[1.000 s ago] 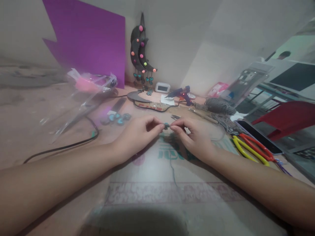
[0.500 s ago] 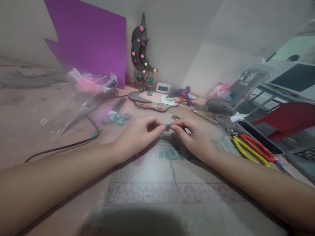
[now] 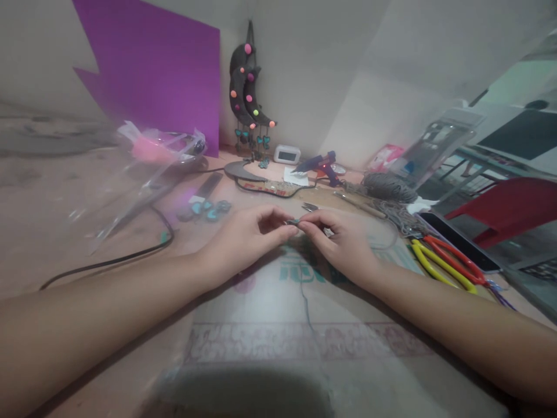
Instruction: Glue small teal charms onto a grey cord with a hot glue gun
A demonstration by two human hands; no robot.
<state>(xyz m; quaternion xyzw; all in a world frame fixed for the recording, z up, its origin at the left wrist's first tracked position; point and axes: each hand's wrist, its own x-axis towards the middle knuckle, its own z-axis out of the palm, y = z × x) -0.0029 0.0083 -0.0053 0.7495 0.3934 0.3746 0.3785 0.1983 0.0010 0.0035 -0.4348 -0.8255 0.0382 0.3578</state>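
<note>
- At your left, the black cable (image 3: 126, 255) curves over the table beside the clear plastic bag (image 3: 161, 154); neither has moved against the table over the last second.
- Next, the teal-and-grey pieces (image 3: 211, 215) lie in a loose cluster just beyond your left wrist, untouched.
- Your left hand (image 3: 248, 235) is pinched on the work, and here is the change: the thumb now reaches further across, its tip just beside the right fingertips, where a clearer gap showed a second ago.
- Between your two hands, raised over the middle of the table, is the small grey-teal piece (image 3: 292, 222). Less of it shows than a second ago, and it looks flatter. It is tiny and half hidden, so I can't tell whether you turned it or only covered it.
- Below it, a dark thread (image 3: 305, 302) trails towards you over the printed surface.
- Your right hand (image 3: 342, 238) pinches the piece's other side with thumb and forefinger. I'd judge this a regrip: the piece is held from both sides, with nothing set down.
- Further right, the yellow-handled tool (image 3: 450, 267) and the phone (image 3: 461, 241) lie unused.
</note>
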